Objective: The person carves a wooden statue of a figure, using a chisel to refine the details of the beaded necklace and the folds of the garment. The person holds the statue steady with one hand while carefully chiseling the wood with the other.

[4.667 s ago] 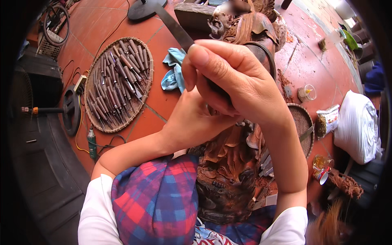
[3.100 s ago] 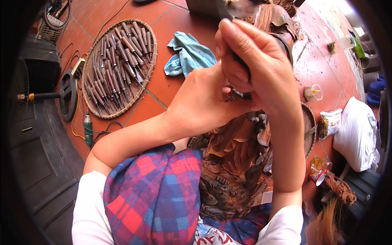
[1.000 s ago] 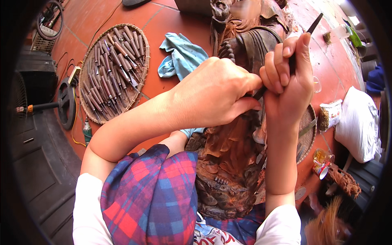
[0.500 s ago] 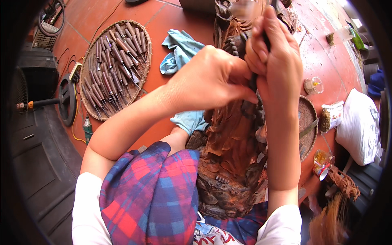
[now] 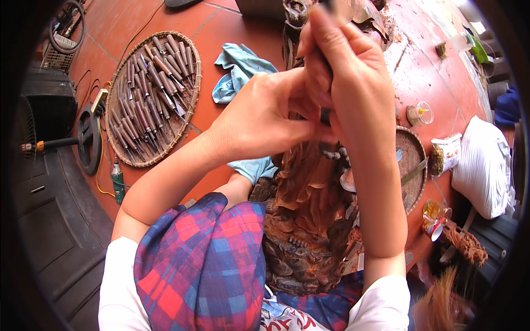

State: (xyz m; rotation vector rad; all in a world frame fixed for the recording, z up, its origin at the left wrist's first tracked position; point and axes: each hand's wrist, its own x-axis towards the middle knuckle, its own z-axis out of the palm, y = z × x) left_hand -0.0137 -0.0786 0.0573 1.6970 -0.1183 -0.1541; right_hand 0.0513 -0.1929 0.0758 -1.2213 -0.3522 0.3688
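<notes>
A carved reddish-brown wooden statue stretches away from my lap, its surface cut in folds, with a beaded strand showing near my wrists. Over its upper part, my right hand is closed round a tool; above the thumb only a blurred pale end of it shows. My left hand meets the right from the left side, fingers closed together. A small dark bit shows between the two hands, but what the left fingers hold is mostly hidden.
On the red tiled floor at left lies a round woven tray of wood-handled chisels, with a blue cloth nearby. A green power tool stands below the tray. At right are another woven tray, a jar and a white sack.
Both hands have shifted left over the statue, still together and closed. The whole view has also moved slightly. More of the beaded strand shows beside my right wrist.
</notes>
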